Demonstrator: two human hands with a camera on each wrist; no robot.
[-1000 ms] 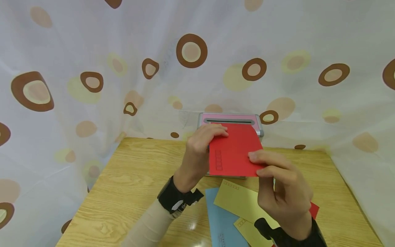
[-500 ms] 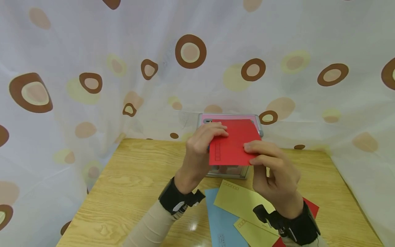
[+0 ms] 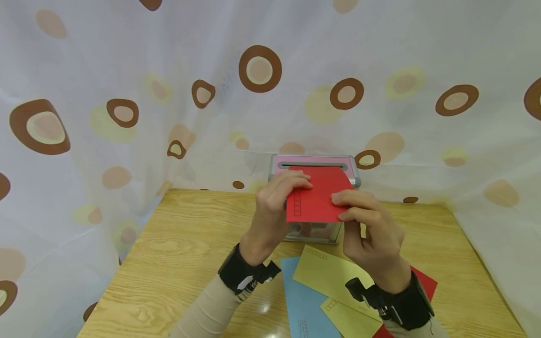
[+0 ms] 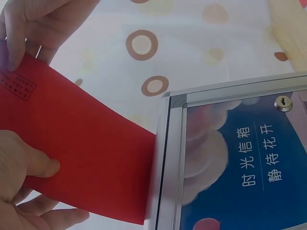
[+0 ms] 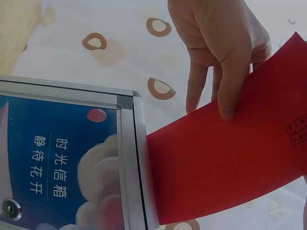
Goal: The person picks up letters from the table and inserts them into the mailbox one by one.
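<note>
Fingers of the left hand (image 3: 269,202): spread over the left side of the sheet, thumb beneath, closed to the paper's thickness. Fingers of the right hand (image 3: 374,225): pinching the near right corner, equally tight.

Red envelope (image 3: 317,199): one, borne between both hands, slightly bowed; far edge meeting the box top at the slot (image 3: 314,164). How much, if any, lies inside cannot be told.

Handling note, by judgement: the step appears to be feeding the envelope into the slot. Best done with the left fingers steadying the leading edge flat and parallel to the opening, the right pushing evenly from behind; forcing a bowed sheet risks a crease, and the left grip should slide back before meeting the lid.

Box (image 4: 230,158): upright, pink-topped, metal-edged, lock (image 4: 283,103) in front.

Nearer on the wooden table (image 3: 198,225): blue envelope (image 3: 302,300), two yellow envelopes (image 3: 329,272) overlapping it, further red paper (image 3: 426,281) partly covered.
</note>
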